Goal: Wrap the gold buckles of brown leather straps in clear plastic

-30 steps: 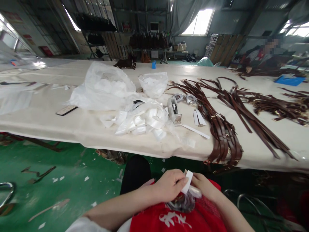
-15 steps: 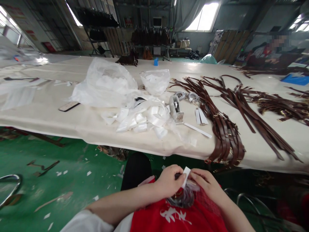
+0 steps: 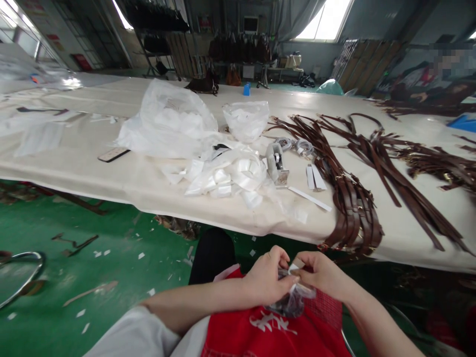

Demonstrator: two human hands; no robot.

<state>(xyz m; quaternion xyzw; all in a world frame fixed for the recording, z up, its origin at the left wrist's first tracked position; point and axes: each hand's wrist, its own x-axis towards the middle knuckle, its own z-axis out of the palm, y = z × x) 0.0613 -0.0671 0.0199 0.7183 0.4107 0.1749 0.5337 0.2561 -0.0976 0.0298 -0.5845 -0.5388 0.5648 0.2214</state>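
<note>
Low over my red apron, both hands work at a dark coiled bundle wrapped in clear plastic [image 3: 292, 303], perhaps a strap. My left hand [image 3: 270, 277] is closed around the bundle's left side, thumb pointing right. My right hand [image 3: 323, 271] pinches a small white strip [image 3: 296, 266] at the top of the bundle, its fingertips close to my left thumb. Part of the bundle is hidden behind the fingers. On the table ahead stands a tape dispenser [image 3: 276, 166], beside several white strips [image 3: 316, 177] lying flat.
Brown leather straps with gold buckles [image 3: 355, 213] hang over the table's front edge at right. Clear plastic bags [image 3: 167, 124] and a pile of white pieces [image 3: 230, 173] lie left of the dispenser. A phone [image 3: 113, 154] lies further left. Another person sits at far right.
The white strip stood upright between my fingers; now it is folded down against the bundle. My right fingers have curled in over it. The view has shifted slightly.
</note>
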